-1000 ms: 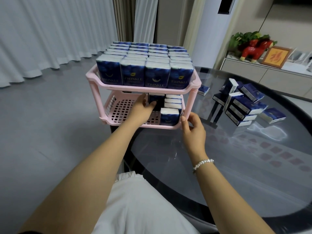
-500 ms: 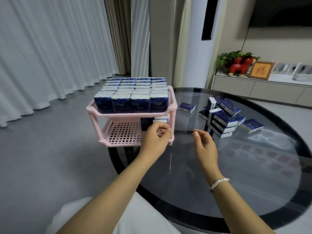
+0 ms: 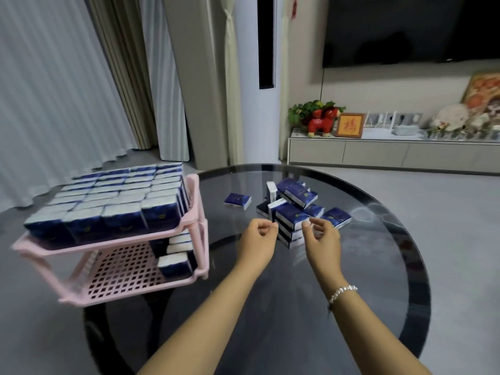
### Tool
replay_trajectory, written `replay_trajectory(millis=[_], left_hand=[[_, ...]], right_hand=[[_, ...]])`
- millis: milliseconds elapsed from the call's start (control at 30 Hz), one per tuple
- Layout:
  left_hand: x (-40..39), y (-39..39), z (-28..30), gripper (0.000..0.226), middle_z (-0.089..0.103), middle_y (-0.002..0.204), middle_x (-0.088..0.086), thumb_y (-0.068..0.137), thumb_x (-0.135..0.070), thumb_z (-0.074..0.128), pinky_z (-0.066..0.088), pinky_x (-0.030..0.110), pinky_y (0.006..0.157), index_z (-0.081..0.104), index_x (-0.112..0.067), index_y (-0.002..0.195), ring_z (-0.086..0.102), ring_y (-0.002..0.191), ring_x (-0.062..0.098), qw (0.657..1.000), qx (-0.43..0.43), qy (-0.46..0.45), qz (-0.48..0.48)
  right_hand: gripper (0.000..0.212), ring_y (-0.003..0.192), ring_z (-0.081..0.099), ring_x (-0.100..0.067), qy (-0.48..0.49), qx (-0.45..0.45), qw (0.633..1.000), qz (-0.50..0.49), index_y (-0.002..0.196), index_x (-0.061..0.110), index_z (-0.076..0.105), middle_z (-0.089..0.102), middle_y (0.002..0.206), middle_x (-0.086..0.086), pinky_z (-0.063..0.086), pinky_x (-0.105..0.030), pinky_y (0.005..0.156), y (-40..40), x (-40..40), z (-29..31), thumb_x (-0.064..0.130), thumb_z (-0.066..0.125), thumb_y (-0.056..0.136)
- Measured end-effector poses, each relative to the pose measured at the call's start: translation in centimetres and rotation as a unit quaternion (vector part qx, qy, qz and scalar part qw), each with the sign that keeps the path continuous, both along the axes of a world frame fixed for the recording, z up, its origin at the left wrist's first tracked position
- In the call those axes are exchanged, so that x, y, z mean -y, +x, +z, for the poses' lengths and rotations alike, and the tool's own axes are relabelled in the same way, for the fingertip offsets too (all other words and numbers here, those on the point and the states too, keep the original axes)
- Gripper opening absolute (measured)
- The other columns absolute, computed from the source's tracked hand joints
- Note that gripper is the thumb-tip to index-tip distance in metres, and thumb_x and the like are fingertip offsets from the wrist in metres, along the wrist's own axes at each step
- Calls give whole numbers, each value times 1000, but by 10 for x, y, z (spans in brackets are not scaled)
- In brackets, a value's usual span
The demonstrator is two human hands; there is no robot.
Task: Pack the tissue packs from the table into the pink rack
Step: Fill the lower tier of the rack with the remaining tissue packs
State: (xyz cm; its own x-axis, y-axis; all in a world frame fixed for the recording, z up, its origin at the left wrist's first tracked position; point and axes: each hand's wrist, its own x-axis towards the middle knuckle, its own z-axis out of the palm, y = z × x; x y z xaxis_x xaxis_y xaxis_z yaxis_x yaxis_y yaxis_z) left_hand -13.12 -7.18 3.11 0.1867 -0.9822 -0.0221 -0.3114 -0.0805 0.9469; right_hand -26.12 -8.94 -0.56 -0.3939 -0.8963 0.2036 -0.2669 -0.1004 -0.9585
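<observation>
The pink two-tier rack [image 3: 113,243] stands at the left edge of the round glass table [image 3: 297,307]. Blue and white tissue packs [image 3: 113,201] fill its top tier. A few more packs [image 3: 176,257] stand at the right side of its lower tier. A loose pile of tissue packs [image 3: 295,209] lies at mid-table, with a single pack [image 3: 238,201] to its left. My left hand [image 3: 258,239] hovers just left of the pile, fingers curled and holding nothing. My right hand [image 3: 320,236] hovers over the pile's near side, fingers loosely curled and holding nothing.
The left part of the rack's lower shelf [image 3: 121,272] is bare mesh. Beyond the table stand a white tower unit [image 3: 259,104], a low cabinet [image 3: 378,151] with ornaments and a wall screen [image 3: 405,28]. Curtains [image 3: 54,90] hang at left.
Both hands have left the rack's lower tier and moved right, up to the loose pile on the table. The view has swung right and lifted.
</observation>
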Motion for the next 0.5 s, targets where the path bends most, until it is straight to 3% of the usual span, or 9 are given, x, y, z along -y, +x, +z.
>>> replay_trajectory(millis=[67,133,233,367,433,500], left_hand=[[13,-9,-7,39,61,115,2,92,-44,51,49,37,94,57,-15,116,59,105,17,998,-20,56,-9],[22,-16,-11,54,59,117,14,91,-50,48,49,43,98,55,-4,119,58,108,25,994,-38,100,-9],[33,-22,-15,43,55,96,8,94,-48,46,47,45,100,56,-6,99,55,96,21,990,-75,122,-8],[44,-29,-20,61,50,134,5,91,-53,48,42,44,105,47,-9,133,49,122,23,981,-128,144,-8],[50,-30,-26,66,53,135,3,86,-58,50,42,44,105,48,-13,134,51,122,22,979,-143,148,-7],[49,-30,-27,64,57,131,4,85,-57,52,44,43,103,50,-13,132,54,117,21,978,-151,144,-1]], right_hand=[[38,104,56,-15,35,9,999,12,118,13,57,57,120,-5,46,-30,87,-5,13,0,39,55,90],[42,110,54,-16,73,32,996,40,125,15,53,57,122,-1,43,-29,89,-7,22,2,40,52,92],[47,110,53,-16,109,42,991,71,132,18,47,56,120,-1,40,-28,89,-7,33,7,42,49,93],[32,79,51,-7,141,68,984,87,117,16,53,53,86,6,39,-25,73,-8,43,10,37,52,93],[27,76,51,-9,153,68,983,82,108,14,56,56,85,2,42,-26,70,-8,43,8,34,56,90],[28,83,55,-15,157,82,980,89,108,13,58,59,92,-3,48,-32,76,-9,41,5,33,61,87]])
